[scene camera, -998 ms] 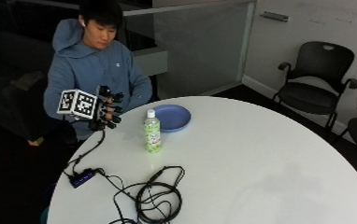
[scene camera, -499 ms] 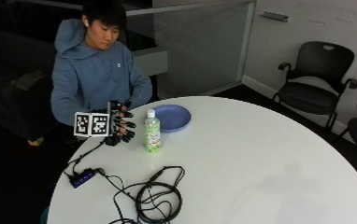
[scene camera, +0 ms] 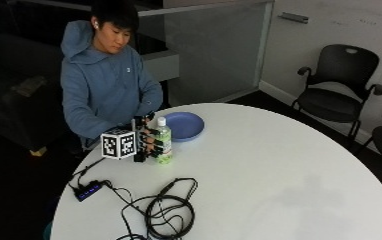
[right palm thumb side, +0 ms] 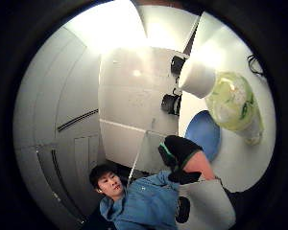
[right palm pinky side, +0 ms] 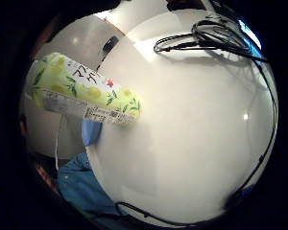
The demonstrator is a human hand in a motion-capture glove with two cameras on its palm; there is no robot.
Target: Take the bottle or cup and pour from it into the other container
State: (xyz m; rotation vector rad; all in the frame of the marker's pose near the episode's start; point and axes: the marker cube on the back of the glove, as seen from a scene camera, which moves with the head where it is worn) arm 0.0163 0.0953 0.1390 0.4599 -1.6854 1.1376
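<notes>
From my seat the table [scene camera: 277, 170] is the biggest thing, with the blue plate [scene camera: 183, 125] at about ten o'clock on it and the bottle [scene camera: 162, 141] upright just beside the plate's near edge. My gloved right hand [scene camera: 146, 141] is against the bottle's side, fingers apparently wrapped round it, though I can't confirm a full grip. The white cap [right palm thumb side: 197, 79] looks on, so nothing would pour. The plate is shallow; I'd judge a fast tilt would splash over its rim.
</notes>
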